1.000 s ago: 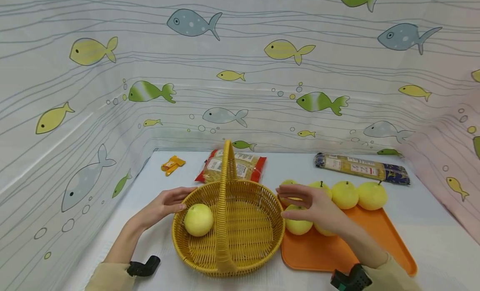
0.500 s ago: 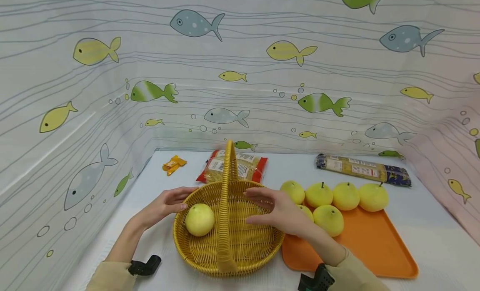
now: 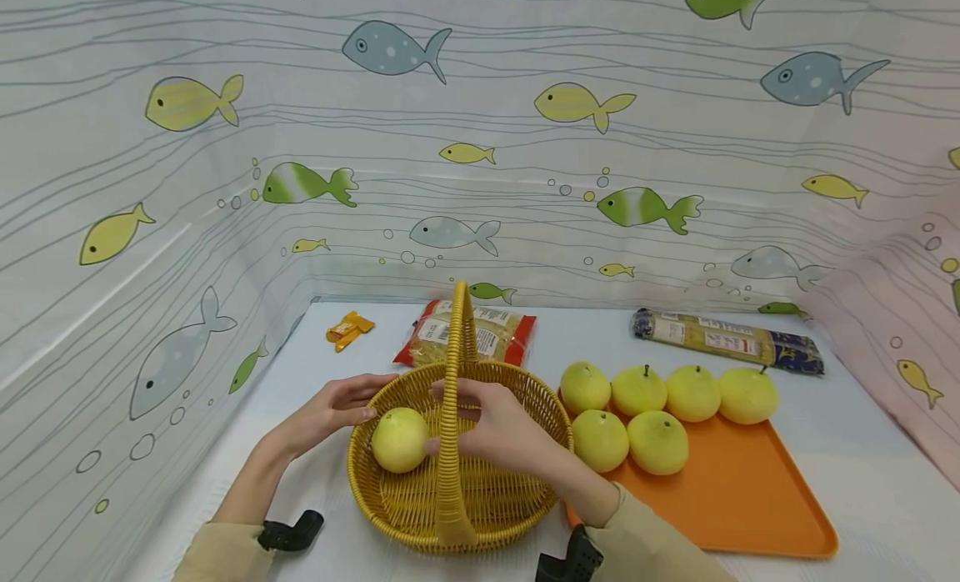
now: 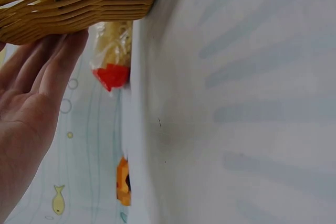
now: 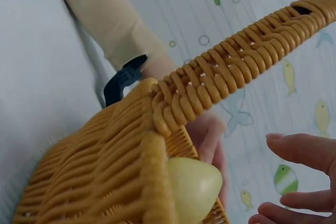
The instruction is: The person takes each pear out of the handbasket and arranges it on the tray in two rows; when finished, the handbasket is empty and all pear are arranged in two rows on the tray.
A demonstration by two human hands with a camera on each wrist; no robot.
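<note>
A yellow pear (image 3: pixel 400 440) lies at the left inside a woven wicker basket (image 3: pixel 495 499) with a tall arched handle (image 3: pixel 450 432). My left hand (image 3: pixel 341 403) rests against the basket's left side, its straight fingers at the outer wall and the thumb close to the rim; the left wrist view shows that hand (image 4: pixel 31 98) with its palm bare. Over the basket's inside reaches my right hand (image 3: pixel 495 423), fingertips behind the handle and thumb tip close to the pear. In the right wrist view this hand (image 5: pixel 310 182) holds nothing, thumb and fingers spread apart.
An orange tray (image 3: pixel 735 499) to the right bears several yellow pears (image 3: pixel 660 443). Behind the basket lies a red-ended food packet (image 3: pixel 480 332). Orange wrapped snacks (image 3: pixel 348 329) sit back left, and a long packet of noodles (image 3: pixel 727 340) back right.
My right hand has moved left from beside the pears on the tray, over the basket's rim, to the handle near the pear inside. The left hand stays in place.
</note>
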